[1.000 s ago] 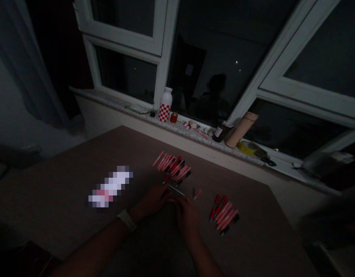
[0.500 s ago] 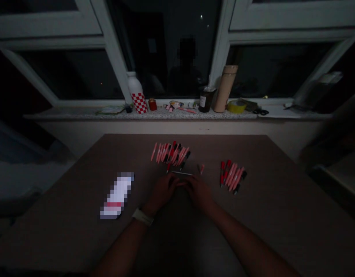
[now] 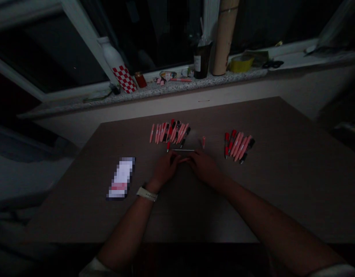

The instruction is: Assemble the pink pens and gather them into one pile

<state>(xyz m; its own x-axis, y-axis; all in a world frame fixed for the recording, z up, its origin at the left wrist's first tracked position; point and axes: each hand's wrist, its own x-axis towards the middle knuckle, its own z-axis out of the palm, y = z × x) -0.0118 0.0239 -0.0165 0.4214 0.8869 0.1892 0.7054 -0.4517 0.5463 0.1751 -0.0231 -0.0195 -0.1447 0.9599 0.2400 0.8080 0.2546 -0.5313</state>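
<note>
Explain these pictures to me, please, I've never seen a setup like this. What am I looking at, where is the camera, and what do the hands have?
There is no machine here: these are a person's bare hands, seen from a camera worn on their head, looking forward and down. The left hand, with a white watch at its wrist, and the right hand meet at the fingertips on a brown table top. A thin silver rod lies just beyond them; I cannot tell whether they hold it. Beyond and beside the hands lie two groups of pink, red and black pens.
</note>
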